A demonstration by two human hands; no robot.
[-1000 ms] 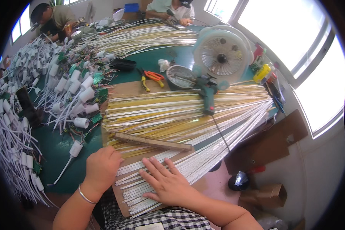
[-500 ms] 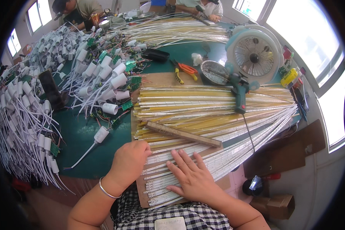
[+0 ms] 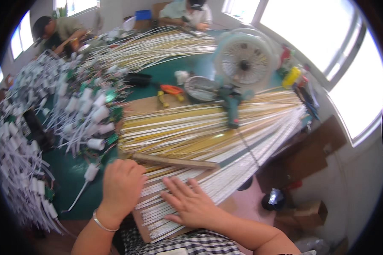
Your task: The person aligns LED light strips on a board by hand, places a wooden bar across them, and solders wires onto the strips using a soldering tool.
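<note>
Long, narrow LED strips [image 3: 166, 216], white and yellowish, lie side by side on a brown board [image 3: 141, 229] in front of me. My right hand [image 3: 191, 206] rests flat on the white strips nearest me, fingers spread. At the strips' left ends, my left hand [image 3: 124, 182] is closed with its fingers curled; whatever is in them is hidden. A wooden bar [image 3: 174, 161] lies slantwise across the strips, just beyond both hands. One white cylindrical part with a cable [image 3: 91, 171] lies on the green table left of my left hand.
Heaped white cylindrical parts with cables and circuit boards [image 3: 72, 104] cover the left side. Past the strips are orange-handled pliers [image 3: 172, 89], a metal bowl [image 3: 200, 89], a green glue gun [image 3: 232, 112] with its cord across the strips, and a fan [image 3: 244, 63]. Two people sit at the far side.
The whole view has shifted, so the table sits further left and lower. My left hand has moved up the strip ends, closer to the wooden bar. My right hand still lies flat.
</note>
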